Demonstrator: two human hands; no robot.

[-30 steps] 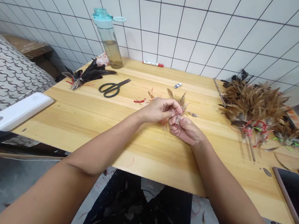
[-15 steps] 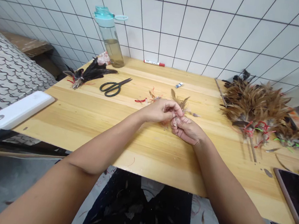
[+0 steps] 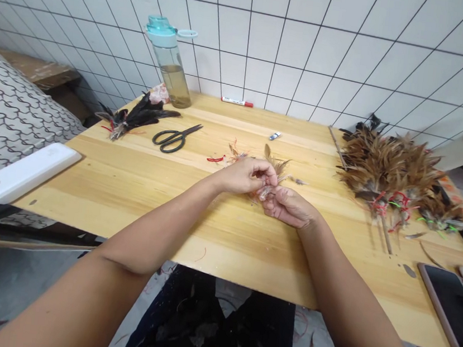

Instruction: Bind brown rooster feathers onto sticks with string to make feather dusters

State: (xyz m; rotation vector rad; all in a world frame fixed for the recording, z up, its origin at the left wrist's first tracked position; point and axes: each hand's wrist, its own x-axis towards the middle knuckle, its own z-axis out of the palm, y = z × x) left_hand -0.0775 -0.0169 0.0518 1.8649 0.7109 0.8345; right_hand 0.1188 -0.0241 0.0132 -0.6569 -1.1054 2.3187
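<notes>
My left hand point(image 3: 249, 175) and my right hand point(image 3: 289, 206) meet over the middle of the table. Between the thumb and fingers of my right hand is a small pale tuft of feathers point(image 3: 266, 192). My left hand's fingers are curled in a pinch right against that tuft; what lies between their tips is hidden. Just behind the hands are brown feathers point(image 3: 276, 161), partly covered by my fingers. Red thread scraps point(image 3: 216, 159) lie beyond my left hand, and a loose small feather point(image 3: 298, 181) lies beyond my right.
Black-handled scissors point(image 3: 172, 140), a black feather bundle point(image 3: 131, 117) and a water bottle point(image 3: 172, 70) stand or lie at the left. Brown feather bundles point(image 3: 388, 164) and a phone point(image 3: 447, 307) are on the right. A marker point(image 3: 237, 102) lies by the tiled wall, a white device point(image 3: 24, 173) at the left edge.
Both hands stay together, with small finger movements; the pale tuft shows more clearly between them. The camera view has shifted slightly.
</notes>
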